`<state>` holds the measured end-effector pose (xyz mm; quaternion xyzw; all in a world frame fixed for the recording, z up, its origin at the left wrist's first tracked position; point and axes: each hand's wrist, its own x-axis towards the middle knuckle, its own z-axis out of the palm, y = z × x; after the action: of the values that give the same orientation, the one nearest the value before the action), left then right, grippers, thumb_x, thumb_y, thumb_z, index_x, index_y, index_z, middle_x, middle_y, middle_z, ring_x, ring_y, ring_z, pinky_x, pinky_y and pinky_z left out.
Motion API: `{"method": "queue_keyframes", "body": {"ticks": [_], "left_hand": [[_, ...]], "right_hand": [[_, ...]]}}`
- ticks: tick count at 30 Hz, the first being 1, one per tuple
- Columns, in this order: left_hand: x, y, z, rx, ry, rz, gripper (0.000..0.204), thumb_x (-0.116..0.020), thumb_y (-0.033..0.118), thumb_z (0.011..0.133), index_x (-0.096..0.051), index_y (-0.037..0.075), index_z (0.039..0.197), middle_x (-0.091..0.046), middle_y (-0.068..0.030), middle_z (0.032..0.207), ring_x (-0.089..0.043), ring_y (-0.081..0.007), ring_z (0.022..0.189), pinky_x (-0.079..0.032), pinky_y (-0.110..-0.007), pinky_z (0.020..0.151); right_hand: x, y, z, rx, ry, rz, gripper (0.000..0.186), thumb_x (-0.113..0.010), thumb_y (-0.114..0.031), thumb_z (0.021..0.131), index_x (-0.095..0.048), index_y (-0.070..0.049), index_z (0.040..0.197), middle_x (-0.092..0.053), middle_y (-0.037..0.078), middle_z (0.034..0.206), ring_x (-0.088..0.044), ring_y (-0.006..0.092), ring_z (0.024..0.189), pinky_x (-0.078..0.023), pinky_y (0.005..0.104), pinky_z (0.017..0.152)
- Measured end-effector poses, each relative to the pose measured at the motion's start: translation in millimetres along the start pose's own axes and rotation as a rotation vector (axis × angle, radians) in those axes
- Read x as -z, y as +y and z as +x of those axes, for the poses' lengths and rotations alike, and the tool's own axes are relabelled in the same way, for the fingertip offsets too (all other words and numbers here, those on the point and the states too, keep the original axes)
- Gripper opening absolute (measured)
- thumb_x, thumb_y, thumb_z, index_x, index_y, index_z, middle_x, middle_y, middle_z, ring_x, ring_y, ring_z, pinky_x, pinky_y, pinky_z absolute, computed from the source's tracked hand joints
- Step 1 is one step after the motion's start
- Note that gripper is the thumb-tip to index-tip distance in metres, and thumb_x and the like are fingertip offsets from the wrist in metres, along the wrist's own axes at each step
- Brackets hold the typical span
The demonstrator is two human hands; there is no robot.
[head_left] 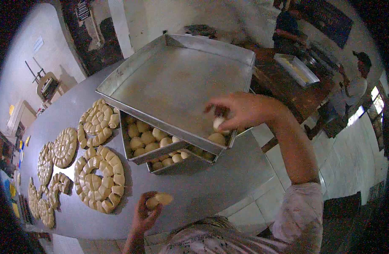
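My right hand [247,111] reaches over the near right corner of a large metal tray [160,80], its fingers closed on a pale dough ball [218,122]. One more dough ball [217,138] rests in that corner of the tray, just below my fingers. Near the table's front edge, my left hand [146,213] is wrapped round a dough piece [162,199], possibly more than one. Left of it, cut dough pieces lie in a round coil [99,180] on the table.
Under the top tray, crossways stacked trays hold several dough balls [147,137]. More coils of cut dough [64,148] cover the left of the grey table [194,190]. At the far right, two people stand near a wooden table [287,89] bearing another tray [297,70].
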<state>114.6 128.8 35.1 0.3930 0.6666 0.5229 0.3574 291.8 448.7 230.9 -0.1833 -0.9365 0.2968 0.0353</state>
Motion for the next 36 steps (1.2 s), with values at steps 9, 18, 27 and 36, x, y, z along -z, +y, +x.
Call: {"method": "queue_keyframes", "body": {"ticks": [9, 18, 27, 36], "left_hand": [[34.2, -8.5, -23.5, -0.151, -0.051, -0.035, 0.035, -0.062, 0.0, 0.074, -0.049, 0.005, 0.106, -0.054, -0.0101, 0.106, -0.053, -0.0198, 0.097, -0.045, -0.032, 0.08], [74.4, -54.3, -20.9, -0.047, -0.08, 0.074, 0.026, -0.056, -0.002, 0.077, -0.051, 0.004, 0.101, -0.058, -0.0095, 0.092, -0.056, -0.0174, 0.086, -0.045, -0.03, 0.073], [39.4, -64.8, -12.0, 0.195, -0.224, -0.275, 0.023, -0.056, -0.004, 0.078, -0.04, 0.01, 0.085, -0.044, -0.0015, 0.081, -0.047, -0.0121, 0.074, -0.042, -0.027, 0.067], [3.3, -33.4, 10.8, 0.283, -0.089, -0.15, 0.041, -0.064, 0.005, 0.073, -0.042, 0.008, 0.108, -0.047, -0.0034, 0.098, -0.048, -0.0163, 0.089, -0.042, -0.03, 0.079]], "right_hand": [[-150.3, -42.3, -82.0, 0.393, 0.297, 0.8, 0.03, -0.067, -0.019, 0.075, -0.061, -0.006, 0.102, -0.061, 0.014, 0.102, -0.056, 0.0268, 0.098, -0.041, 0.04, 0.085], [-303.6, -1.9, -109.4, -0.359, 0.398, 0.432, 0.028, -0.057, -0.014, 0.082, -0.057, -0.007, 0.109, -0.057, 0.011, 0.106, -0.046, 0.0281, 0.106, -0.032, 0.0381, 0.095], [-310.6, 95.1, -48.2, -0.471, 0.816, -0.425, 0.03, -0.058, -0.026, 0.079, -0.052, -0.005, 0.099, -0.05, 0.017, 0.103, -0.044, 0.0374, 0.101, -0.03, 0.0492, 0.091], [-239.7, 116.7, -44.1, -0.629, 0.731, -0.359, 0.023, -0.063, -0.021, 0.071, -0.054, -0.001, 0.078, -0.052, 0.017, 0.085, -0.049, 0.0348, 0.091, -0.037, 0.0469, 0.076]]}}
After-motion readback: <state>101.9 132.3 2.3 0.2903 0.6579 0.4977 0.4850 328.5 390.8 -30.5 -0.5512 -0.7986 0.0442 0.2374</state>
